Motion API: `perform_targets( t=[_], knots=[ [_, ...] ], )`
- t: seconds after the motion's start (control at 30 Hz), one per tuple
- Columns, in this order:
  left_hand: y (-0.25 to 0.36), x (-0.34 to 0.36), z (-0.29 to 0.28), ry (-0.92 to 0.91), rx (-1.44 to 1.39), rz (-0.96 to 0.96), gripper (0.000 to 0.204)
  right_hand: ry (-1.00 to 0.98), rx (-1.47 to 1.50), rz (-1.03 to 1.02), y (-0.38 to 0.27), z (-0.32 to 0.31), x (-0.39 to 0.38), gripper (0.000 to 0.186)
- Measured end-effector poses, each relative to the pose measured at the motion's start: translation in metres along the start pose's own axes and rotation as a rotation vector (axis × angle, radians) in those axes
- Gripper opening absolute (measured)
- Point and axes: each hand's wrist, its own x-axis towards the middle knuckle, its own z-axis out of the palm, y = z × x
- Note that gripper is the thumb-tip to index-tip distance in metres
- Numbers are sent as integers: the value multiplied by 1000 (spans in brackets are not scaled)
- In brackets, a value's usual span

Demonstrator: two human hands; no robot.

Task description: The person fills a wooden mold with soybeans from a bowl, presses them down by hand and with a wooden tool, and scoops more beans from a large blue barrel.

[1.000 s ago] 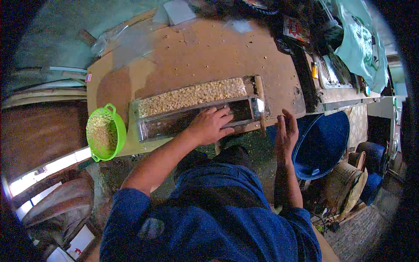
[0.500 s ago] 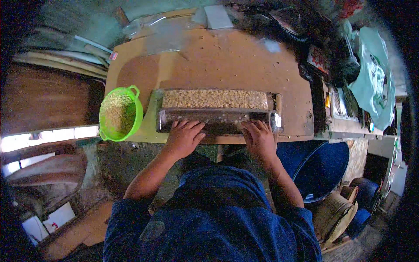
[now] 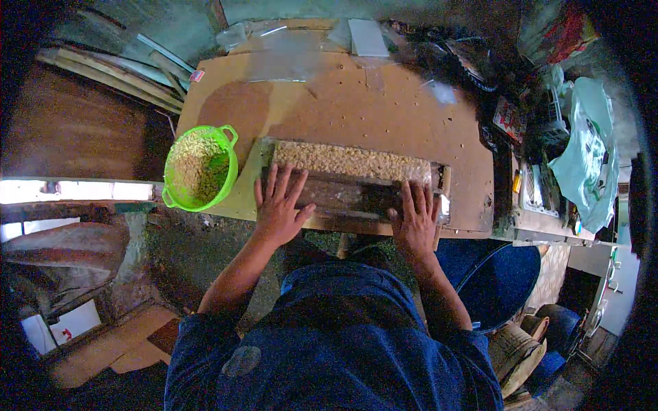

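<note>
Left hand (image 3: 278, 211): back uppermost, fingers extended and fanned apart, thumb angled inward to the right. Right hand (image 3: 415, 223): back uppermost, fingers extended forward and held closer together, thumb set out to the left. Left forearm (image 3: 232, 277) and right forearm (image 3: 443, 288): bare, slanting inward from the elbows. Hands well apart, roughly level.

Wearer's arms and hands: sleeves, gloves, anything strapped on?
Left hand and right hand: bare, five-fingered, no gloves, rings or watch visible. Left forearm and right forearm: uncovered, no cables or markings that I can make out. Left sleeve and right sleeve: short, dark blue, matching the shirt.
</note>
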Motion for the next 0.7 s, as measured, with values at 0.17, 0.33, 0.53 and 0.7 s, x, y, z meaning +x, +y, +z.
perform_targets(
  t=[0.17, 0.33, 0.53, 0.7],
  knots=[
    [-11, -5, 4, -11, 12, -54, 79, -94, -82, 65, -4, -6, -1, 69],
    [-14, -6, 2, -43, -18, -92, 85, -100, -96, 75, -3, -4, -1, 70],
    [-16, -4, 0, -50, -24, -106, 89, 34, -62, 94, 3, -13, -11, 63],
    [-18, -6, 5, -11, -58, -85, 92, 324, 182, 418, 44, -5, -43, 40]
  ],
)
